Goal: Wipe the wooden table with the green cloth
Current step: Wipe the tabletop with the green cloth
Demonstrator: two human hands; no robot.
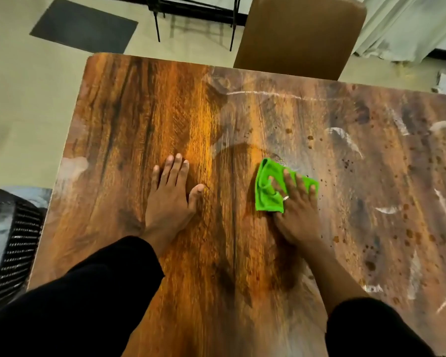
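The wooden table (pixel 144 119) fills most of the view, its grain running away from me. A bright green cloth (pixel 265 191) lies bunched near the table's middle, and my right hand (pixel 295 210) presses flat on it with fingers spread over the fabric. My left hand (pixel 170 194) rests palm down on the bare wood to the left of the cloth, fingers together and holding nothing. White smears and brown spots cover the table's right half (pixel 386 176); the left half looks glossy and free of marks.
A brown chair back (pixel 299 34) stands at the table's far edge. A dark mat (pixel 85 25) and thin black metal legs (pixel 156 21) are on the floor beyond. A black slatted object (pixel 16 248) sits by the table's left side. Pale curtain (pixel 410 24) hangs far right.
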